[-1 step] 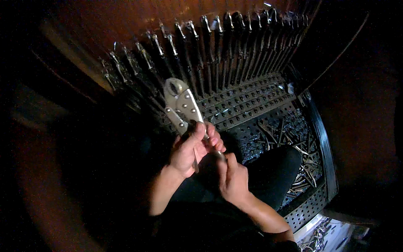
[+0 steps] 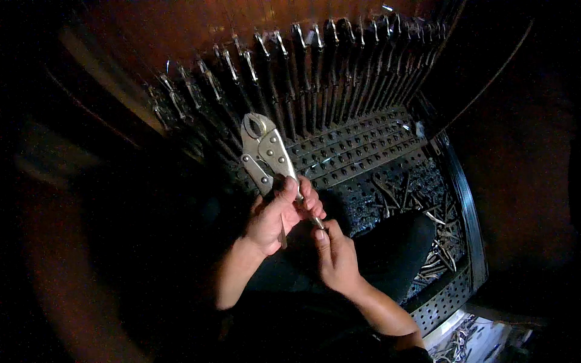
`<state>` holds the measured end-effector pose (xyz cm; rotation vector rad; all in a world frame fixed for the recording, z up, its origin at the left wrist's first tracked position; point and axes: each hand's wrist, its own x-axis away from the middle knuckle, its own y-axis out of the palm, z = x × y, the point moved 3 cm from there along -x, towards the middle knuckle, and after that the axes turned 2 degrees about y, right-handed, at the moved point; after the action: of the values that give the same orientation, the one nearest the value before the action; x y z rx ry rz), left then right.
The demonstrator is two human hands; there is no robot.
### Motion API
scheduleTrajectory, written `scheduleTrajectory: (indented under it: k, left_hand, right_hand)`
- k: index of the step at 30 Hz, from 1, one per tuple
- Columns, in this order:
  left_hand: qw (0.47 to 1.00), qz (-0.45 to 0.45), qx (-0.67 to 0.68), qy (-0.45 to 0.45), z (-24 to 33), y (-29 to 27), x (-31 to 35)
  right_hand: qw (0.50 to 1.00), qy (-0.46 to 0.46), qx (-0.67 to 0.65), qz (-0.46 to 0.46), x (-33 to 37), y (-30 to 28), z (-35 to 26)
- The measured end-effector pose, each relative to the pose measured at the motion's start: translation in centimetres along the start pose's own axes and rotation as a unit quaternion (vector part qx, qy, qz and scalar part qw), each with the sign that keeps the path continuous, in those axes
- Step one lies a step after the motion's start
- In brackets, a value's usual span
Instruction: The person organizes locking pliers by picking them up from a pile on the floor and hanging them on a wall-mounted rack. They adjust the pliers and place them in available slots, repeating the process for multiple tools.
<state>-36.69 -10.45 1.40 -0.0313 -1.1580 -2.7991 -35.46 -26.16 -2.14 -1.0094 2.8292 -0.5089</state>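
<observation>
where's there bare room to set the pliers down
For the pliers, perhaps the dotted metal panel between the dark rods and scrap pieces; its middle shows little loose, though it looks uneven. The perforated strip below the scrap looks bare, but narrow. Crowded: the scrap beside the knee, and among the rods.

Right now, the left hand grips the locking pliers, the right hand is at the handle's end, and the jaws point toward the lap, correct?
No, the head view shows the jaws pointing away, toward the rods. The left hand grips the locking pliers; the right hand is at the handle's end.
</observation>
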Motion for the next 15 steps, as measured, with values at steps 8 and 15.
scheduleTrajectory:
  k: [8, 15]
  left_hand:
    - [0.999, -0.027, -0.023, -0.025, -0.1, -2.0, 1.9]
    - [1.0, 0.015, -0.011, 0.024, -1.1, -1.5, 3.5]
  right_hand:
    - [0.994, -0.057, 0.089, -0.031, 0.0, 0.4, 1.1]
    - [0.956, -0.154, 0.224, 0.11, 0.1, 1.1, 1.3]
